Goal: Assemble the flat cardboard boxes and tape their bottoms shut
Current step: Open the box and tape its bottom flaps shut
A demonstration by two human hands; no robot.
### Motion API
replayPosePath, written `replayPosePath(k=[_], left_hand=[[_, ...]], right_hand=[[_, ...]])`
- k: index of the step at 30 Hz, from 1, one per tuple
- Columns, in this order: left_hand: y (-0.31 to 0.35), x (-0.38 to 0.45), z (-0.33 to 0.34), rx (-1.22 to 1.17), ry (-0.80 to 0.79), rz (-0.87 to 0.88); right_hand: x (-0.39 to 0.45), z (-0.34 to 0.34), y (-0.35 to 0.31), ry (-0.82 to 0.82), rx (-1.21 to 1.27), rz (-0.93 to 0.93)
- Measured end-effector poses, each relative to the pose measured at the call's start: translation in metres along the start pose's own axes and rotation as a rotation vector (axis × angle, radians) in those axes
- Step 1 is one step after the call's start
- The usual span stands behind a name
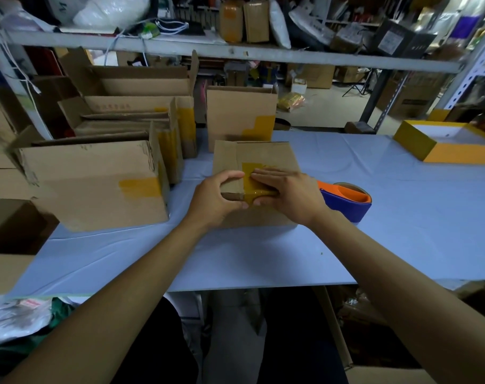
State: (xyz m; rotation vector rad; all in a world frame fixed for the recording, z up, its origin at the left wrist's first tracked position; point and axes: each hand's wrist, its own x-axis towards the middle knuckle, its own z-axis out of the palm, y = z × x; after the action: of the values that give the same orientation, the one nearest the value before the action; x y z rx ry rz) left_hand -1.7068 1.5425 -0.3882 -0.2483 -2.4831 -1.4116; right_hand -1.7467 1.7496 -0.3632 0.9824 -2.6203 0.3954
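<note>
While the counter [402,245] takes up most of the view with its pale blue sheet, the shelf [235,52] runs across the top from 10 to 2 o'clock, loaded with bags and small cartons too jumbled to sort out. From 8 to 10 o'clock there's a row of taped boxes [97,184], the nearest lying on its side with a yellow patch on its face, the others packed just behind it. One more upright box [240,117] stands at 12 o'clock, with a stepped bit of yellow tape at its lower right corner. A yellow tray [418,146] with a white inside sits out at 2 o'clock, well apart from everything.

Dead centre is the box [260,156] being worked on, bottom up, resting on the counter just in front of the upright one. A strip of tape [253,178] runs along its seam and folds over the near edge. The left hand [216,198] grips the near left corner, fingers curled round the edge, thumb on top. The right hand [288,192] lies flat on the tape, fingers straight and close together, pressing it down, thumb tucked under the near edge.

Just beside the right hand at 3 o'clock is the dispenser [346,200], blue and orange, sitting on the counter.
</note>
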Motion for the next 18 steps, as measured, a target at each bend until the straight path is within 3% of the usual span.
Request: replayPosePath(k=[5, 11, 18], left_hand=[[-0.0020, -0.0017, 0.0038, 0.025, 0.044, 0.019], [-0.0055, -0.0003, -0.0036, 0.004, -0.074, 0.016], [-0.0047, -0.0031, 0.0047, -0.045, 0.047, 0.047]], right_hand=[[0.0002, 0.0001, -0.0029, 0.002, -0.003, 0.012], [-0.0016, -0.0027, -0.0062, -0.018, -0.031, 0.014], [-0.0007, -0.0070, -0.0047, -0.035, 0.016, -0.037]])
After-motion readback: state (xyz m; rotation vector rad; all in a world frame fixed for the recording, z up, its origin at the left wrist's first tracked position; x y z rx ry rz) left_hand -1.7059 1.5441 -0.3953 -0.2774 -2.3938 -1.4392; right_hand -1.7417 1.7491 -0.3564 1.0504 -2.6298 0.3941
